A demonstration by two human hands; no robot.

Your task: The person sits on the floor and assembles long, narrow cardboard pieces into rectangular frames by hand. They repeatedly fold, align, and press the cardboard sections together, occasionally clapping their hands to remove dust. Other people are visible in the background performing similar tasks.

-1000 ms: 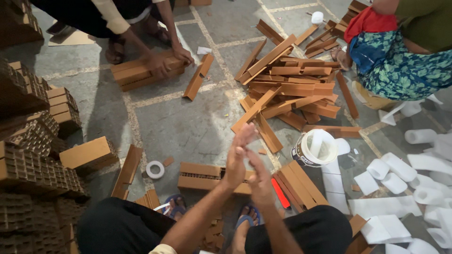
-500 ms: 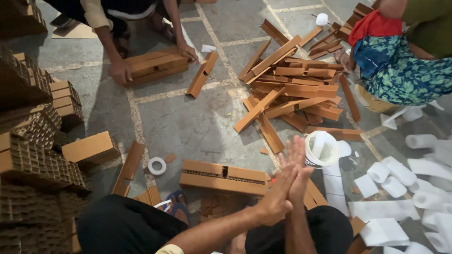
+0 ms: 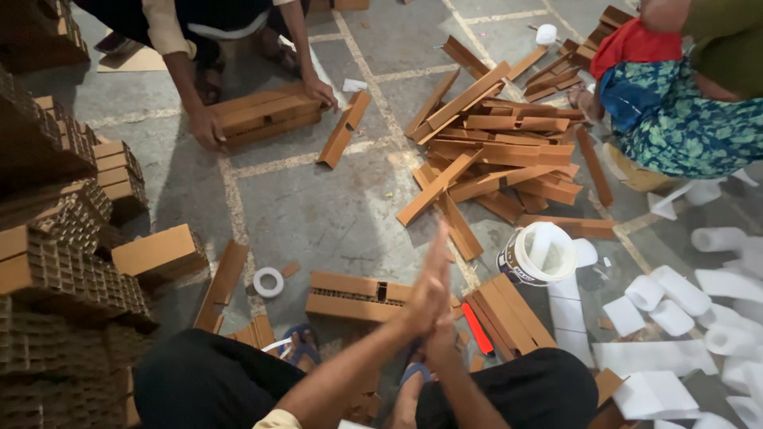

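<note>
Tape roll [image 3: 268, 281] on the concrete floor [image 3: 318, 206] at left, near stacked cardboard. Just right, a glued brown block [image 3: 358, 295] lying flat below the hands. Left hand [image 3: 421, 290] and right hand [image 3: 439, 314] pressed palm to palm, empty, lower now than a second ago. Glue bucket [image 3: 540, 254] at right.

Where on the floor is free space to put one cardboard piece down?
Bare floor lies between the single strip, the strip pile and the flat bundle. It is crowded around the bucket and among the white rolls.
</note>
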